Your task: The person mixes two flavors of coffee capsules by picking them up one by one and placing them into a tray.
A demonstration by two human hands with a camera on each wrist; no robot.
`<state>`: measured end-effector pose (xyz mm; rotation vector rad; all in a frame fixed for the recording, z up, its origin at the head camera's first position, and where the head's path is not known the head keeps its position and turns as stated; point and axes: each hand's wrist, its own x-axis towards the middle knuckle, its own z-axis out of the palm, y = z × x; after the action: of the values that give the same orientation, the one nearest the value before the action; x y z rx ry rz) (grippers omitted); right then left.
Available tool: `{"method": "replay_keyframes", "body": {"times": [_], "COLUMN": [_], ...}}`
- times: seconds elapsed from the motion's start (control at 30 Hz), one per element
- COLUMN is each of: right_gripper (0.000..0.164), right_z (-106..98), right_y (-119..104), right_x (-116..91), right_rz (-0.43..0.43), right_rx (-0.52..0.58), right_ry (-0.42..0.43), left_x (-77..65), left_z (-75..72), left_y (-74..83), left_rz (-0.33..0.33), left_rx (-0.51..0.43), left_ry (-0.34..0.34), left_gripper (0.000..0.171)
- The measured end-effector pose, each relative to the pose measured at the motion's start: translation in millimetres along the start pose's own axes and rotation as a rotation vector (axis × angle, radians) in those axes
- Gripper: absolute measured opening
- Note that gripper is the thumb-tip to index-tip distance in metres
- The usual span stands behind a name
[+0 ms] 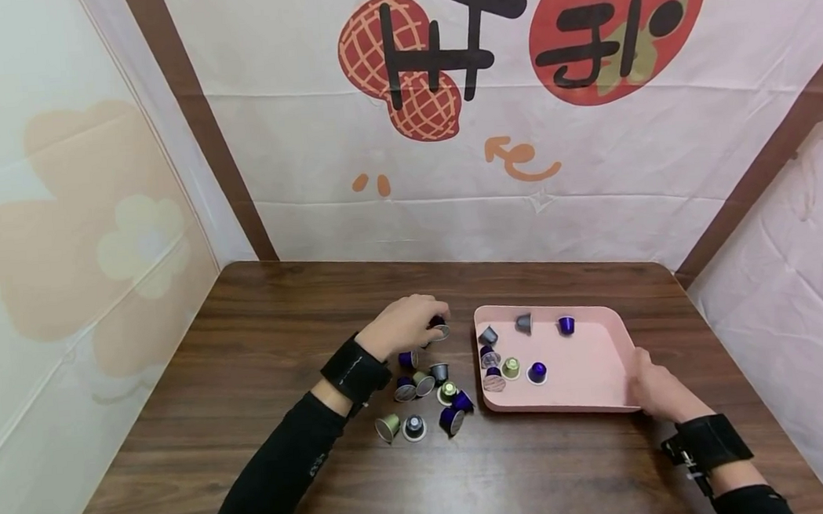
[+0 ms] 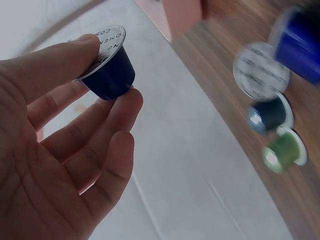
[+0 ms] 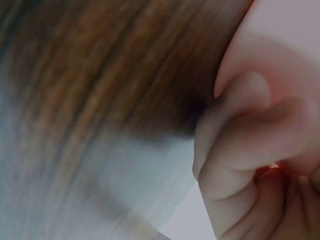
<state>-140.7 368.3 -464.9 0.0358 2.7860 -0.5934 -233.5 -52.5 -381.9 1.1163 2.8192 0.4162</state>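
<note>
My left hand (image 1: 403,325) pinches a dark blue coffee capsule (image 2: 112,75) between thumb and fingers. In the left wrist view the capsule's printed foil lid faces the thumb. Loose coffee capsules (image 1: 423,384) in blue, green and grey lie on the table just below this hand. To their right is a pink tray (image 1: 581,372). My right hand (image 1: 658,390) grips the tray's right edge, its fingers curled over the rim in the right wrist view. Several capsules sit in the tray, mostly to its left, among them a green capsule (image 1: 510,367) and a blue capsule (image 1: 537,372).
A brown wood-grain table (image 1: 301,295) bears everything. Behind it hangs a white printed cloth (image 1: 291,138), and another pale cloth (image 1: 84,230) with a flower print stands along the left side. A black band (image 1: 356,370) wraps the left wrist.
</note>
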Motion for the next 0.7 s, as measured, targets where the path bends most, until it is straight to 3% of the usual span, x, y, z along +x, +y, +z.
{"method": "replay_keyframes", "body": {"times": [0.27,0.47,0.7], "right_gripper": [0.045,0.043,0.04], "right_z": [-0.5,-1.0,-0.9], "right_y": [-1.4,-0.5,-0.5], "right_x": [1.3,5.1,4.4], "right_rz": [0.029,0.032,0.058], "right_rx": [0.01,0.0,0.013], "right_ry": [-0.015,-0.008,-0.016], "left_x": [35.1,60.8,79.2], "left_z": [3.8,11.9,24.7], "left_y": [28.3,46.1,58.1], "left_rz": [0.108,0.085,0.074], "left_rx": [0.076,0.046,0.031], "left_ry": [-0.07,-0.143,-0.19], "left_gripper": [0.01,0.014,0.032]}}
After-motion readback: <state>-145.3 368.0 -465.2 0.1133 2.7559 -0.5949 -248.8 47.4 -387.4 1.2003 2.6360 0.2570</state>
